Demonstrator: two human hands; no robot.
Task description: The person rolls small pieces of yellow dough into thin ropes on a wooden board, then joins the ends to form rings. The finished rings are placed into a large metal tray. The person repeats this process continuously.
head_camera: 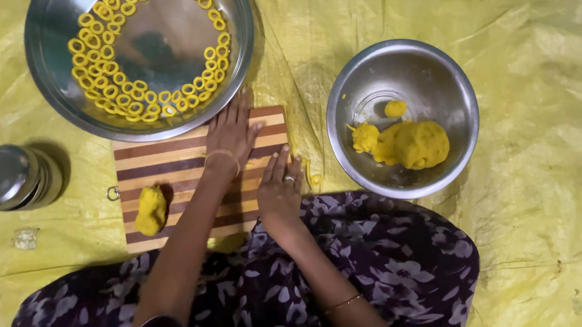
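- The left hand [232, 130] lies palm down and flat on the striped wooden board [173, 163], fingers spread a little and pointing to twelve o'clock, their tips just short of the big steel tray [49, 82]; a thin bangle sits on its wrist.
- The right hand [280, 187] also lies flat, fingers pressed together, at the board's four o'clock corner, a ring on one finger. Whether any dough is under either palm cannot be told.
- A lump of yellow dough [150, 210] rests on the board at its seven o'clock side, well apart from both hands.
- The tray, at twelve o'clock from the board, holds many small yellow dough rings [107, 80] laid along its rim.
- A round steel bowl [431, 72], at three o'clock from the hands, holds a large dough mass [418, 145] and smaller bits beside it.
- A small steel container [13, 175] lies on its side at nine o'clock from the board.
- Everything sits on a crinkled yellow plastic sheet [542, 224]; the person's dark floral garment [387, 264] fills the six o'clock edge.
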